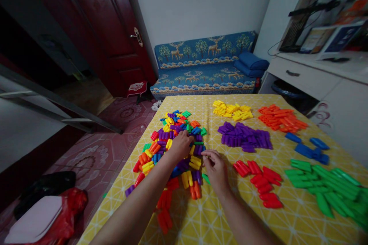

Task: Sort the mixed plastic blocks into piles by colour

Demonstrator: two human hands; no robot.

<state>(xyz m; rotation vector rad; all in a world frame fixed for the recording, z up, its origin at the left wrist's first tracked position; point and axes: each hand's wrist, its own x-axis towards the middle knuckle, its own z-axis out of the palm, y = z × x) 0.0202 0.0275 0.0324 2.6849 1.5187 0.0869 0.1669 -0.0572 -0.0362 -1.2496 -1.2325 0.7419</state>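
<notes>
A mixed pile of coloured plastic blocks [172,141] lies on the left half of a table with a yellow patterned cloth [218,214]. My left hand [181,146] rests on top of this pile, fingers curled down among the pieces; what it holds is hidden. My right hand [216,170] sits at the pile's right edge, its fingers pinched together beside yellow blocks [196,161]. Sorted heaps lie to the right: yellow [232,111], orange [281,118], purple [245,138], blue [309,147], red [260,182] and green [330,189].
A blue patterned sofa [204,69] stands beyond the table. A dark red door [115,34] is at the left. A white cabinet [322,80] with items on top is at the right. A red bag [69,214] lies on the tiled floor.
</notes>
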